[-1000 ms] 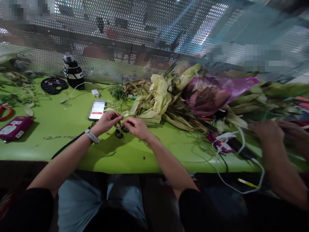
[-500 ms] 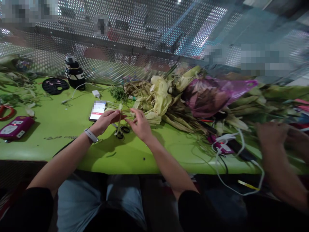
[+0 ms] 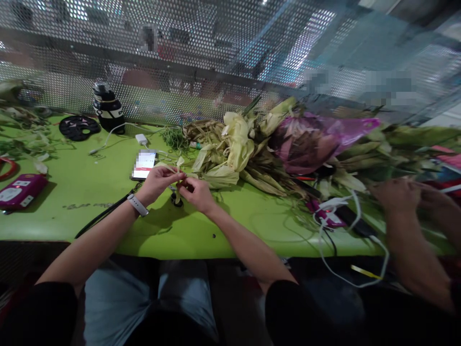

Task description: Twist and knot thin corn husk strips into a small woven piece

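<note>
"One pale husk strip, and where is it?"

"Between the left grip and the right grip, both pinched on it, over the counter. One part stands up past the fingertips, and a narrow length seems to hang below them"

"How will it handle, do you think?"

"Next to weightless, I'd guess: soft, bendy, a little slick. It should bear a gentle lengthwise pull but split easily along the grain. How damp it is, I can't tell"

"So where would you take hold?"

"Flat between thumb and forefinger, close to the middle, not out at the thin end, where it could slip or fray"

"And around the grip?"

"Just below it, dark ring handles, mostly hidden, probably of scissors; beyond the left one, a lit phone; beyond the right one and further right, a big heap of husks"
</note>
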Available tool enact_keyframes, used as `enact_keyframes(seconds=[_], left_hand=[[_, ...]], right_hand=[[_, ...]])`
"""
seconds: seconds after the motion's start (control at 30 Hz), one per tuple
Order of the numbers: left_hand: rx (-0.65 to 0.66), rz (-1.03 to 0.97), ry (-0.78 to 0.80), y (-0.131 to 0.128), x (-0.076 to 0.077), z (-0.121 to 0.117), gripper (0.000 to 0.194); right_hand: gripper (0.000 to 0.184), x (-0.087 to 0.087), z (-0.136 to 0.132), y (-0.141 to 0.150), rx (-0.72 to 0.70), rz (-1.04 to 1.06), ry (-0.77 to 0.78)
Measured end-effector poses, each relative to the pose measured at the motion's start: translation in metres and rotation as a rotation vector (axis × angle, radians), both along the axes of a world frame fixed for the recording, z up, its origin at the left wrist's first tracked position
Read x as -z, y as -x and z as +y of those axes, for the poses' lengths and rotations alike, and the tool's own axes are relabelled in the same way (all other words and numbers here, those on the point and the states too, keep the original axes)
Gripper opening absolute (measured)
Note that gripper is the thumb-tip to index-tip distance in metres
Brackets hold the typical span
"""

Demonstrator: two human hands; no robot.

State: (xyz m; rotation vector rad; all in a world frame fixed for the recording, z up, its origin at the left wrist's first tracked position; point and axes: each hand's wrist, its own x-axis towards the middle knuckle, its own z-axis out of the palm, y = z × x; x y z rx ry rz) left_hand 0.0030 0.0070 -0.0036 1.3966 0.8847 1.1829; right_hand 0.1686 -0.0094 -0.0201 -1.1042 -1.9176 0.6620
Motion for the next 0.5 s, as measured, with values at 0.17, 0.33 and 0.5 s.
enact_keyframes(seconds=[0.17,0.33,0.5], left_hand=[[-0.028,0.053,-0.035,0.001,-0.002,-0.001,0.029],[-0.022,0.056,-0.045,0.003,-0.001,0.001,0.027],[0.08,0.152,-0.069,0.008,-0.003,0.003,0.028]], right_hand=[[0.018,-0.003,0.0,-0.001,-0.127,0.108,0.197],[0.021,-0.003,-0.001,-0.001,-0.202,0.136,0.284],[0.026,-0.015,-0.01,-0.01,-0.021,-0.006,-0.108]])
